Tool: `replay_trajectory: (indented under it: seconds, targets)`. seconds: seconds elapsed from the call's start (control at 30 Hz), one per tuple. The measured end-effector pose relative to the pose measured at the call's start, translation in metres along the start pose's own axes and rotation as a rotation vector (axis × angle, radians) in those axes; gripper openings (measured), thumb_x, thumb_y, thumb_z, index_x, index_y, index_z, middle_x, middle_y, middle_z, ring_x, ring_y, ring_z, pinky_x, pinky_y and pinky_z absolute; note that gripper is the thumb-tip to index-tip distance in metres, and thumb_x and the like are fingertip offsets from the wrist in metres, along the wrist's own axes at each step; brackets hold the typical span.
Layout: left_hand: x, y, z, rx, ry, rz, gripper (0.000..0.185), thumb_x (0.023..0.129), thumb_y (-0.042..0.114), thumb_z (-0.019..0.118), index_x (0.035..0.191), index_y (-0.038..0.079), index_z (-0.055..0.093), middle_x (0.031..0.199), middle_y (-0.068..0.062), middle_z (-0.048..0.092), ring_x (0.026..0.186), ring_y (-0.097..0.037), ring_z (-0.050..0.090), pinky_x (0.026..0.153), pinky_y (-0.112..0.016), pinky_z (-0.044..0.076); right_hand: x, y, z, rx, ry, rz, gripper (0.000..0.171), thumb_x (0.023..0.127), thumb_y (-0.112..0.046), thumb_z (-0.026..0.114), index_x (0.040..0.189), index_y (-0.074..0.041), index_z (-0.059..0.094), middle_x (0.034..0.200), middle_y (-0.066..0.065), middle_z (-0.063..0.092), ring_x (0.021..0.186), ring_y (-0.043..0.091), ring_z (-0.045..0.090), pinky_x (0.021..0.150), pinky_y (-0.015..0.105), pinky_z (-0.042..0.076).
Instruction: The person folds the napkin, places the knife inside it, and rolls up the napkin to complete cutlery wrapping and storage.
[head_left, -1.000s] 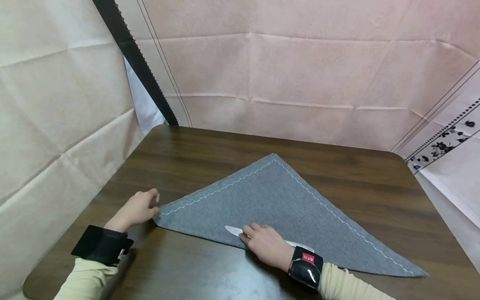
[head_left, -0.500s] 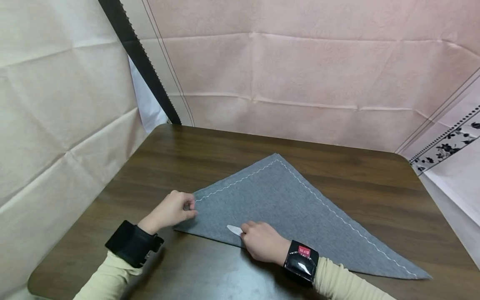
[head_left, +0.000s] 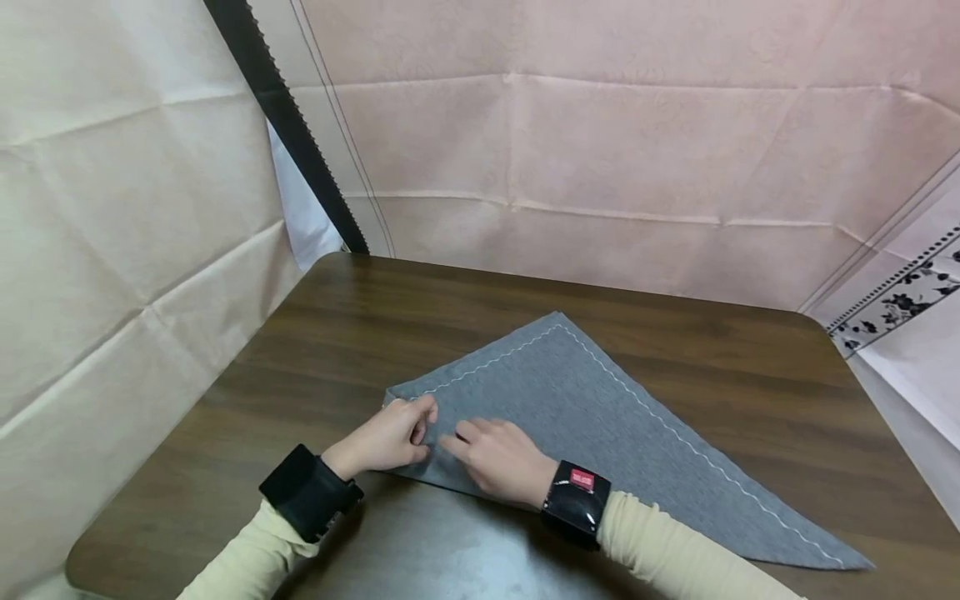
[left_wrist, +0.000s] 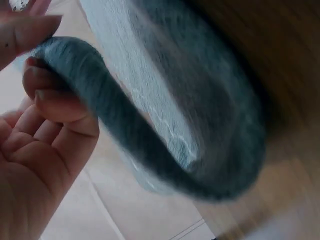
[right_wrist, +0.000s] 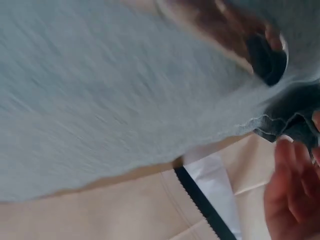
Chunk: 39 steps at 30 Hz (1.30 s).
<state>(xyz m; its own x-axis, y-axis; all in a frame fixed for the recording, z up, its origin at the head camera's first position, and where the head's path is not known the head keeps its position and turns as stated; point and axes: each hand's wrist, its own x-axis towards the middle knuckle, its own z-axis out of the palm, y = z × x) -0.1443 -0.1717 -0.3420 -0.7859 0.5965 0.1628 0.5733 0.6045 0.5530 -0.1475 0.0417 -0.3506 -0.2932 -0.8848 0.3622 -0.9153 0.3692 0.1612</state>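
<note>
**Both hands on the left corner of a folded grey cloth**

Backdrop: creased pink sheet (head_left: 600,150) behind the worktop's far edge, cream sheet (head_left: 112,208) along the left edge, black serrated strip (head_left: 288,125) running diagonally down to the far-left corner. Floral-trimmed white sheet (head_left: 911,333) off the far-right corner.

Worktop (head_left: 375,317): dark wood grain, rounded corners.

Grey cloth (head_left: 600,417): folded into a triangle, white zigzag stitching along two edges. Apex points at the far edge, roughly mid-worktop. Long folded edge runs toward the near-right corner, where the right tip lies flat. Left tip is lifted and rolled over onto the cloth, near the middle of the near half of the worktop.

Left hand (head_left: 386,437): gripping the cloth's left corner, thumb and curled fingers pinching it. Left wrist view shows the cloth (left_wrist: 165,125) bent into a rounded loop over the fingertips (left_wrist: 52,100); blurred.

Right hand (head_left: 495,458): lies on the cloth just beside the left hand, fingers stretched toward the pinched corner, fingertips nearly touching it. Flat and relaxed, not gripping anything I can see. Right wrist view is heavily blurred, mostly cloth (right_wrist: 125,100); its scalloped corner and a hand sit at the frame's right side.

Black wrist units on both wrists, pale yellow sleeves.
</note>
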Motion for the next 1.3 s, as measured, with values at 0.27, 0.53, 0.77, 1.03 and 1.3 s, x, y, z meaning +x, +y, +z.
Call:
replay_trajectory:
  seconds: [0.27, 0.53, 0.77, 1.03, 1.3]
  targets:
    - [0.004, 0.000, 0.004, -0.024, 0.076, 0.050, 0.042, 0.067, -0.009, 0.064, 0.096, 0.005, 0.037, 0.061, 0.008, 0.040, 0.050, -0.001, 0.037, 0.049, -0.019, 0.032, 0.032, -0.001, 0.008, -0.211, 0.154, -0.071, 0.010, 0.077, -0.010, 0.064, 0.084, -0.017, 0.062, 0.074, -0.004, 0.052, 0.058, 0.009, 0.049, 0.050, 0.022, 0.035]
    - [0.005, 0.003, 0.004, -0.019, 0.100, 0.044, 0.042, 0.066, -0.007, 0.064, 0.098, 0.006, 0.039, 0.062, 0.007, 0.043, 0.050, -0.001, 0.039, 0.047, -0.018, 0.033, 0.037, 0.000, 0.008, -0.211, 0.238, -0.079, 0.005, 0.075, -0.012, 0.066, 0.073, -0.016, 0.064, 0.077, -0.003, 0.052, 0.060, 0.007, 0.048, 0.049, 0.019, 0.032]
    - [-0.004, 0.005, 0.002, 0.191, 0.045, -0.149, 0.024, 0.072, 0.005, 0.069, 0.072, 0.010, 0.046, 0.054, 0.009, 0.032, 0.044, -0.003, 0.032, 0.041, -0.019, 0.026, 0.033, 0.002, 0.001, -0.127, 0.199, 0.019, 0.008, 0.073, -0.005, 0.064, 0.071, -0.013, 0.063, 0.078, -0.001, 0.048, 0.061, 0.009, 0.046, 0.045, 0.020, 0.037]
    - [-0.004, 0.009, 0.004, 0.226, 0.046, -0.121, 0.025, 0.075, 0.002, 0.061, 0.061, 0.014, 0.045, 0.052, 0.009, 0.028, 0.042, -0.002, 0.027, 0.041, -0.018, 0.021, 0.034, -0.003, 0.005, -0.149, 0.151, 0.015, 0.010, 0.077, -0.021, 0.067, 0.084, -0.014, 0.065, 0.085, -0.002, 0.055, 0.075, 0.012, 0.050, 0.055, 0.023, 0.040]
    - [-0.004, 0.009, 0.005, 0.280, 0.029, -0.169, 0.032, 0.072, 0.001, 0.062, 0.058, 0.015, 0.037, 0.053, 0.008, 0.023, 0.043, -0.004, 0.023, 0.041, -0.020, 0.017, 0.031, -0.001, -0.002, -0.229, 0.223, -0.020, 0.006, 0.075, -0.010, 0.066, 0.075, -0.016, 0.067, 0.078, -0.004, 0.057, 0.073, 0.011, 0.048, 0.059, 0.023, 0.037]
